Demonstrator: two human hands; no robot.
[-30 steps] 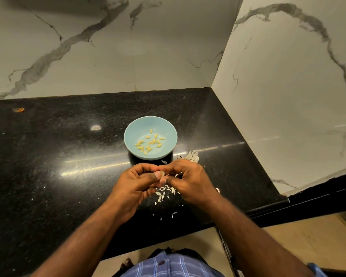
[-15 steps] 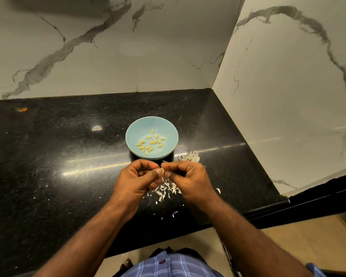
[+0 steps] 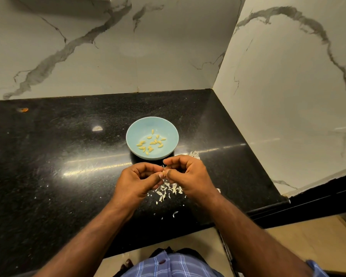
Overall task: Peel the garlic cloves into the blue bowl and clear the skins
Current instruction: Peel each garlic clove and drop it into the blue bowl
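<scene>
A blue bowl (image 3: 143,124) stands on the black counter and holds several peeled yellow garlic cloves (image 3: 151,142). Just in front of the bowl, my left hand (image 3: 136,182) and my right hand (image 3: 190,174) meet fingertip to fingertip. Both pinch a small garlic clove (image 3: 164,173) between thumbs and forefingers; most of it is hidden by the fingers. White garlic skins (image 3: 168,190) lie scattered on the counter under my hands. Another clump of skins (image 3: 194,154) lies behind my right hand, beside the bowl.
The black counter (image 3: 58,166) ends at marble walls behind and on the right. Its front edge runs below my forearms. A small orange scrap (image 3: 23,109) lies at the far left. A few skin flecks (image 3: 175,213) lie near the front edge.
Both hands stay together over the skins, shifting slightly as the fingers work the clove. The bowl has not moved.
</scene>
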